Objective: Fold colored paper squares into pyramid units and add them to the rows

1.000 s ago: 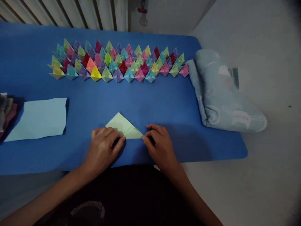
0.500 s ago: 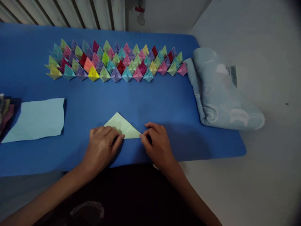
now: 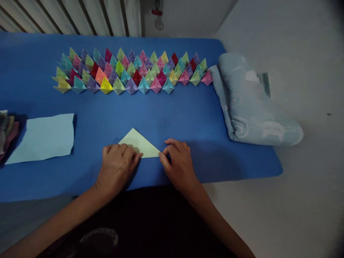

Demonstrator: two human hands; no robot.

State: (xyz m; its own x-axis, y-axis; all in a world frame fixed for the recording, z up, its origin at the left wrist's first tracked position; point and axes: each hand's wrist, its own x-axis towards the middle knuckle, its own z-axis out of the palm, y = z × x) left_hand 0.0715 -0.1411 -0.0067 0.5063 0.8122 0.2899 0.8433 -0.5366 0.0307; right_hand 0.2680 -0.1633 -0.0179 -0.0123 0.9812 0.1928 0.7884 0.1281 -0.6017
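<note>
A pale green sheet of origami paper (image 3: 146,146), folded into a triangle, lies on the blue table near its front edge, with its peak pointing away from me. My left hand (image 3: 118,163) covers the paper's left part, fingers curled and pressed on it, the thumb at the lower edge. At the right corner, my right hand (image 3: 178,159) pinches the tip between thumb and forefinger. The left corner of the triangle is hidden under my left hand.
Several rows of colourful folded paper boats (image 3: 131,86) stand along the back of the blue table (image 3: 185,111). A light blue paper sheet (image 3: 51,136) and a stack of coloured papers (image 3: 9,134) lie at left. A folded grey-blue blanket (image 3: 255,107) rests at right.
The view has shifted slightly. Both hands keep their places on the folded paper, and the right fingertips stay at its right corner.
</note>
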